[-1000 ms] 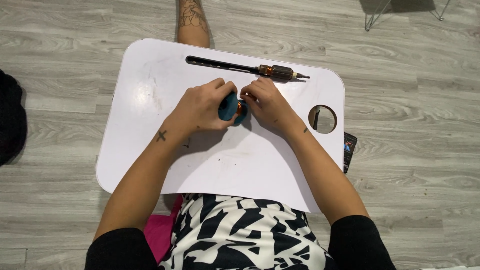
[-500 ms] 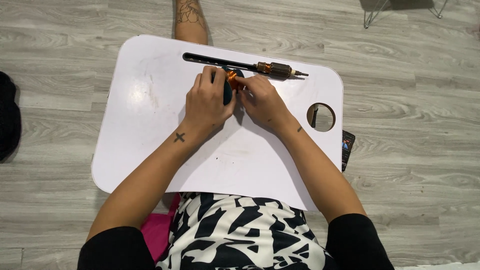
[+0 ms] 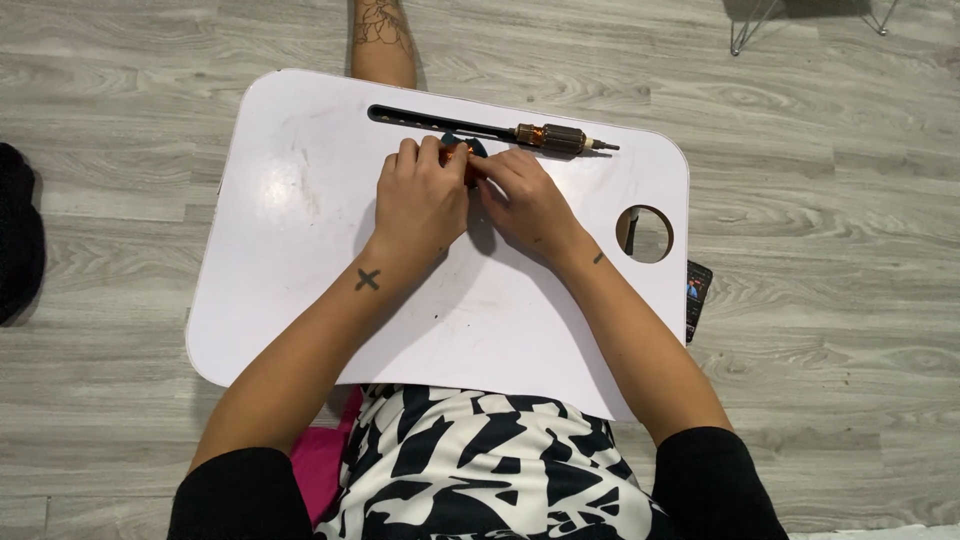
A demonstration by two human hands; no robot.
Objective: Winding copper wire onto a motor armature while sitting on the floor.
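Note:
My left hand (image 3: 418, 198) and my right hand (image 3: 526, 201) meet over a small teal and orange part (image 3: 466, 150) near the far edge of the white lap tray (image 3: 290, 220). Both hands pinch the part between their fingertips, and most of it is hidden by the fingers. Just beyond them, a motor armature with copper windings (image 3: 550, 138) lies on its shaft beside a long black slot (image 3: 410, 118) in the tray.
The tray has a round cup hole (image 3: 646, 234) at its right side. A dark phone-like object (image 3: 696, 296) lies on the grey wood floor under the tray's right edge. A dark bag (image 3: 18, 235) sits at far left, and a metal frame leg (image 3: 745, 32) at top right.
Both hands have carried the small part from the tray's middle toward the far edge, up to the slot and armature. The teal part is now mostly covered by the fingers.

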